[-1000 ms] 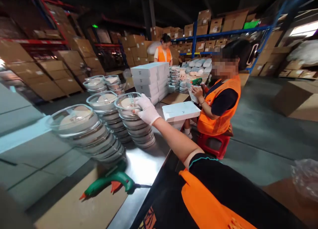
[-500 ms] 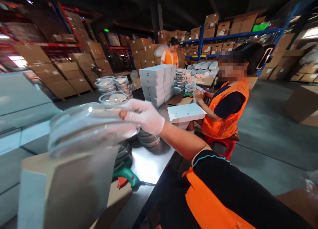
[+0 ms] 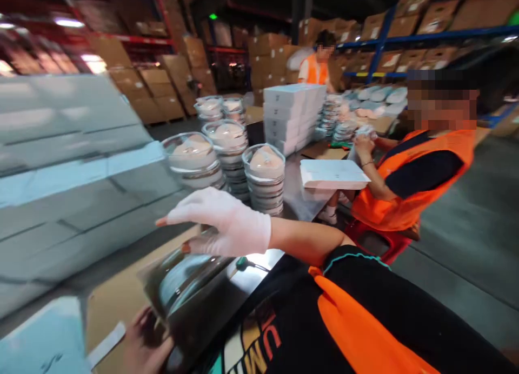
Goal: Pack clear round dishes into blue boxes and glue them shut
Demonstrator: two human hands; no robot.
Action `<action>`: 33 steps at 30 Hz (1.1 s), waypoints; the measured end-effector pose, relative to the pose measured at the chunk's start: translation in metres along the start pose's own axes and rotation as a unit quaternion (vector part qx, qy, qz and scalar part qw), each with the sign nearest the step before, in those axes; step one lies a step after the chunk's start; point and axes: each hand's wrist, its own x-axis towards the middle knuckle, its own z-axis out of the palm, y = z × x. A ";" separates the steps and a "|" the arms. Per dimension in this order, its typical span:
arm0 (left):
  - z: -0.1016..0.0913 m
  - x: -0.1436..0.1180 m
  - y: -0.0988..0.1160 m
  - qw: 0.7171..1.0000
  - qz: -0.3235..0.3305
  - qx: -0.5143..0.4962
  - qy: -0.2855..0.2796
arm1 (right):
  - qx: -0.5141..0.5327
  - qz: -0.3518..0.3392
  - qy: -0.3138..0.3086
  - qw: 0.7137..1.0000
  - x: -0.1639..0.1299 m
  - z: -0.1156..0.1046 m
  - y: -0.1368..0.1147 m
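Observation:
My right hand (image 3: 223,222), in a white glove with bare fingertips, is stretched out over the table with thumb and fingers apart, holding nothing. Just below it, a clear plastic bag (image 3: 194,317) stands tilted, with a rounded clear plastic container (image 3: 182,282) showing in or behind it; blur hides which. At the bottom, my bare left hand (image 3: 148,344) pinches the bag's lower left edge between thumb and fingers. Behind my right hand rise stacks of round clear containers (image 3: 265,166) with beige contents. A green-handled tool (image 3: 242,264) with a cord lies partly hidden beside the bag.
A light-blue box (image 3: 44,336) and cardboard (image 3: 109,287) are at the front left. Large pale cartons (image 3: 81,212) line the left side. White boxes (image 3: 284,114) are stacked farther back. One white box (image 3: 334,174) lies near a seated co-worker (image 3: 413,174); another person (image 3: 316,68) stands beyond.
My right hand has let go of the clear plastic containers it held and its fingers have spread. My left hand has come into view at the bag. The view has swung left.

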 end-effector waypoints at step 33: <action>-0.041 -0.013 -0.025 0.943 0.098 0.166 0.270 | -0.090 0.442 -0.135 0.882 -0.041 0.108 0.088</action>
